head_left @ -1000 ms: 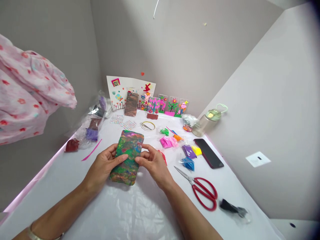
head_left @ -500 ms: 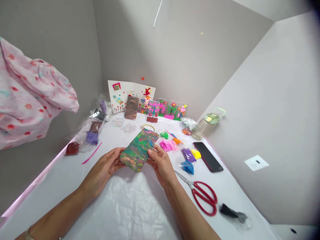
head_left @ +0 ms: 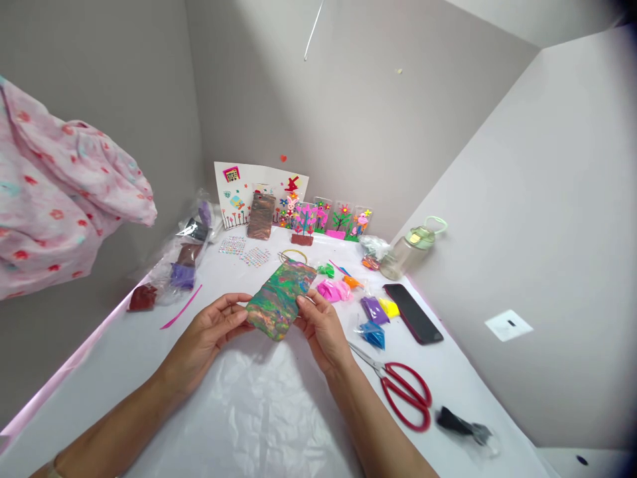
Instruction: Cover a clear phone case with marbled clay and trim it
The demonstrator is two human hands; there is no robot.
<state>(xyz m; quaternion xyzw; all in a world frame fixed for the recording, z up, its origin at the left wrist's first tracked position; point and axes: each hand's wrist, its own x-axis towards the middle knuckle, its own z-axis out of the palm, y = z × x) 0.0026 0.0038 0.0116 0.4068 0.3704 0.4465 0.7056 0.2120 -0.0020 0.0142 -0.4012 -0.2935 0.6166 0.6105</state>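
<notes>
A phone case covered in marbled green, orange, blue and brown clay [head_left: 281, 299] is held up tilted above the table, its patterned face toward me. My left hand [head_left: 216, 328] grips its left edge between thumb and fingers. On the right edge, the thumb of my right hand [head_left: 323, 328] rests on the face while the other fingers are behind it, mostly hidden. Just beyond the case lies a thin gold ring [head_left: 297, 252], partly covered by it. Red-handled scissors [head_left: 405, 395] lie beside my right forearm.
Packets of purple [head_left: 374, 310], blue [head_left: 372, 334] and pink clay [head_left: 334, 290] lie to the right, near a phone [head_left: 413, 313] and a bottle [head_left: 411, 249]. Bagged clay [head_left: 183, 275] lines the left edge. Decorated cases and a brown case [head_left: 261, 216] stand at the back.
My left thumb has slid off the face of the case to its left edge, and the fingers there have shifted. My right hand keeps its hold; the case has barely moved.
</notes>
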